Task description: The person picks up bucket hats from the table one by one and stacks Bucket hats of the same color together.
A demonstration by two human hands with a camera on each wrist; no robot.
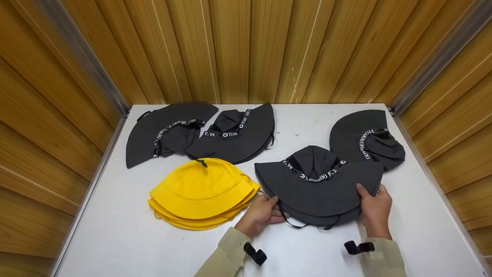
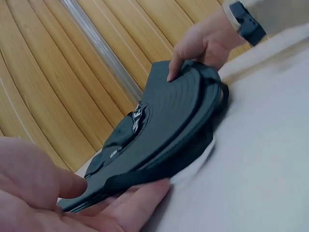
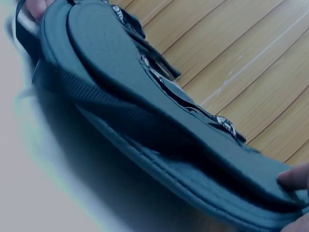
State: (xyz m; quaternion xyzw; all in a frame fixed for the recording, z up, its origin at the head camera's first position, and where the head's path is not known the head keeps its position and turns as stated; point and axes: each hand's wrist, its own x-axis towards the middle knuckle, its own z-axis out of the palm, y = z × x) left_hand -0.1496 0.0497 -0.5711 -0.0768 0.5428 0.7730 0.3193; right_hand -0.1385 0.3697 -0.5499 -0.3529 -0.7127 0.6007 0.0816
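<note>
Two layered dark grey wide-brimmed bucket hats (image 1: 315,196), with white lettering on a black band, are held between both hands near the front of the table. My left hand (image 1: 260,215) pinches the left end of the brims, thumb above and fingers underneath. At the right end, my right hand (image 1: 376,209) grips the brim with its thumb on top. A black strap (image 1: 296,224) hangs under the front edge. In the left wrist view, the brims (image 2: 178,111) tilt up off the white surface. The right wrist view shows the brim edges (image 3: 159,130) close up, slightly apart.
A stack of yellow bucket hats (image 1: 200,192) lies just left of my left hand. Two dark hats (image 1: 169,130) (image 1: 234,142) lie at the back left, and another dark hat (image 1: 348,134) at the back right. Wood-look panels (image 1: 265,50) wall in the white table (image 1: 111,231).
</note>
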